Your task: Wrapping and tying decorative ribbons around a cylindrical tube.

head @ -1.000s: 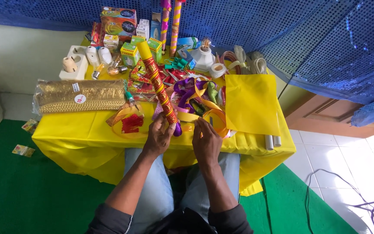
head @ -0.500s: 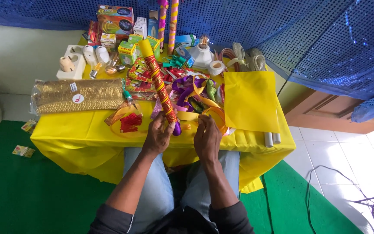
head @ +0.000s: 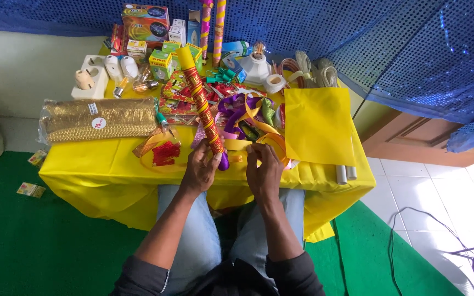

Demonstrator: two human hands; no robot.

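My left hand (head: 200, 169) grips the near end of a long red-and-gold patterned paper roll (head: 198, 96), which lies slanted across the yellow-covered table (head: 100, 164). Just to its right, my right hand (head: 264, 171) has its fingertips pinched on a yellow ribbon (head: 238, 144) at the table's front edge. The ribbon runs into a tangle of purple, yellow and green ribbons (head: 245, 115) just beyond both hands. My wrists rest above my lap in blue jeans.
A flat yellow paper sheet (head: 318, 125) lies to the right, with a small grey tube (head: 341, 174) at its near edge. At the left lies a gold trim bundle in plastic (head: 102, 119). Boxes (head: 145, 21), bulbs, white sockets (head: 91, 77) and two upright rolls (head: 219, 24) crowd the back.
Both hands stay at the table's front edge on the roll and the ribbon. My right hand's fingers have shifted slightly on the ribbon, and the view has tilted a little.
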